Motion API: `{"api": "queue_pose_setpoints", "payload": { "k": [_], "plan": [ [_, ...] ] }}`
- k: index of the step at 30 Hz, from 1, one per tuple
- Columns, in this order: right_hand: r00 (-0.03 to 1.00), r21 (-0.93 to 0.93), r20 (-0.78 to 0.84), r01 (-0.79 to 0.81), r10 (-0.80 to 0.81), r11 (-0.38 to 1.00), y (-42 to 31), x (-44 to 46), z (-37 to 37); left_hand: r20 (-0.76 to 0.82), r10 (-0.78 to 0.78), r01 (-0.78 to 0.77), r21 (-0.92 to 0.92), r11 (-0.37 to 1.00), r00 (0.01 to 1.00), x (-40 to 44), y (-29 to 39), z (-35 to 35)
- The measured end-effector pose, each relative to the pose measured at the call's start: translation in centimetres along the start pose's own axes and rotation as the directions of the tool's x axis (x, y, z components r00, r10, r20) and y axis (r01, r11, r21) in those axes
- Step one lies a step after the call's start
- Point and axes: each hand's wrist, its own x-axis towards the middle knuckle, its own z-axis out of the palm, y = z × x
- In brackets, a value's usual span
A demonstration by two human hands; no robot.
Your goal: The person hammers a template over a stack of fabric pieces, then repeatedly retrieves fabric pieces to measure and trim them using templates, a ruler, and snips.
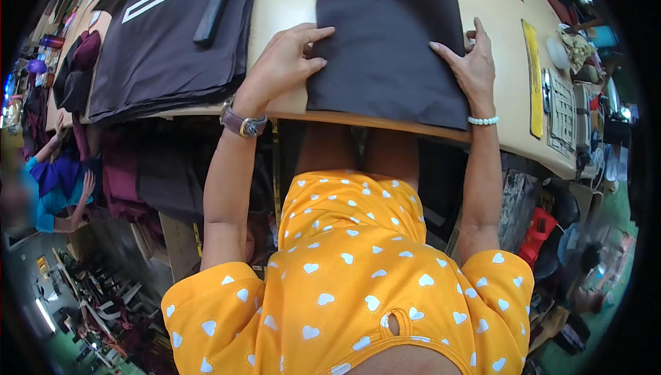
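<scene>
A dark sheet of fabric or leather-like material (385, 44) lies on the table in front of me, its near edge by the table's front edge. My left hand (292, 58) is at the sheet's left edge, thumb and index finger apart, their tips touching or just over it. At the right edge is my right hand (474, 65), its fingers spread and its thumb over the sheet. Neither hand is closed on it. To the left lies a stack of dark fabric pieces (172, 65), with a hammer-like tool (219, 6) and a white rectangular frame (150, 2) on top.
The pale tabletop (286, 3) ends at a wooden front edge. A yellow ruler (532, 75) and a slotted template (563, 113) lie at the right. Maroon fabric (86, 51) sits at the far left. Another person in a blue top (51, 196) is at the left.
</scene>
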Motion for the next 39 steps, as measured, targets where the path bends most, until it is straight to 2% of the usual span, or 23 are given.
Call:
{"api": "queue_pose_setpoints", "payload": {
  "k": [2,3,6,9,10,12,14,15,16,18,19,21,23,24,26,32,33,37,39],
  "plan": [
    [0.999,-0.014,-0.027,0.042,-0.042,0.999,0.5,-0.2,0.1,-0.179,0.19,-0.125,0.324,0.938,0.965,-0.5,0.7,1.2],
    [0.997,-0.022,-0.039,0.063,-0.064,0.998,0.6,-0.3,0.3,-0.172,0.054,0.018,0.396,0.918,0.984,-0.4,3.5,1.4],
    [0.996,-0.029,-0.044,0.081,-0.082,0.996,0.4,-0.4,0.3,-0.238,0.304,-0.13,0.551,0.824,0.922,1.5,7.0,6.0],
    [0.99,-0.018,-0.089,0.106,-0.107,0.994,1.4,-0.4,1.2,-0.266,0.37,-0.27,0.346,0.898,0.89,2.5,9.9,11.9],
    [0.995,0.005,-0.059,0.081,-0.08,0.997,1.3,-0.3,1.1,-0.278,0.375,-0.298,0.284,0.912,0.884,2.5,10.6,13.5],
    [0.999,-0.01,-0.033,0.037,-0.038,0.999,0.3,-0.6,0.3,-0.251,0.338,-0.289,0.215,0.933,0.907,2.3,10.9,15.0],
    [0.997,-0.013,-0.058,0.059,-0.06,0.998,0.5,-0.5,0.5,-0.237,0.288,-0.262,0.138,0.955,0.928,1.9,11.0,15.1],
    [0.995,-0.013,-0.069,0.071,-0.072,0.997,0.8,-0.5,0.5,-0.204,0.31,-0.276,0.177,0.945,0.929,2.1,10.7,15.2],
    [0.999,0.215,-0.009,-0.039,0.041,0.976,1.5,-0.4,0.4,-0.181,0.31,-0.276,0.19,0.942,0.933,2.0,10.8,15.1],
    [0.968,0.607,0.158,-0.252,0.197,0.753,3.1,0.2,0.0,-0.144,0.322,-0.286,0.226,0.931,0.936,1.8,11.2,14.7],
    [0.967,0.606,0.109,-0.25,0.232,0.755,2.1,-0.3,-1.9,-0.085,0.294,-0.267,0.237,0.934,0.952,1.8,11.1,14.8],
    [0.995,0.598,0.047,-0.095,0.083,0.796,3.0,-2.2,-3.2,-0.063,0.282,-0.257,0.256,0.932,0.957,1.7,11.4,14.7],
    [0.986,0.676,0.165,-0.112,-0.001,0.728,2.5,-5.3,-4.9,-0.045,0.259,-0.24,0.252,0.938,0.965,1.8,11.3,14.8],
    [0.969,0.672,0.219,-0.067,-0.112,0.738,2.2,-6.8,-5.8,-0.043,0.261,-0.24,0.266,0.933,0.965,1.8,11.3,14.9],
    [0.918,0.311,0.298,0.165,-0.261,0.936,2.4,-8.1,-7.0,-0.032,0.258,-0.237,0.295,0.926,0.966,1.8,11.2,14.9],
    [0.888,0.176,0.317,0.289,-0.332,0.941,3.7,-5.2,-6.0,-0.021,0.243,-0.229,0.274,0.934,0.97,1.8,11.5,14.9],
    [0.892,0.148,0.273,0.331,-0.36,0.932,4.3,-4.3,-5.3,-0.019,0.243,-0.229,0.273,0.934,0.97,1.8,11.6,14.8],
    [0.887,0.184,0.243,0.356,-0.393,0.916,5.2,0.4,-2.9,-0.007,0.238,-0.226,0.282,0.932,0.971,1.8,11.7,14.6],
    [0.898,0.215,0.282,0.284,-0.337,0.935,5.4,2.4,-1.9,-0.004,0.233,-0.223,0.282,0.933,0.972,1.8,11.9,14.5]
  ]
}}
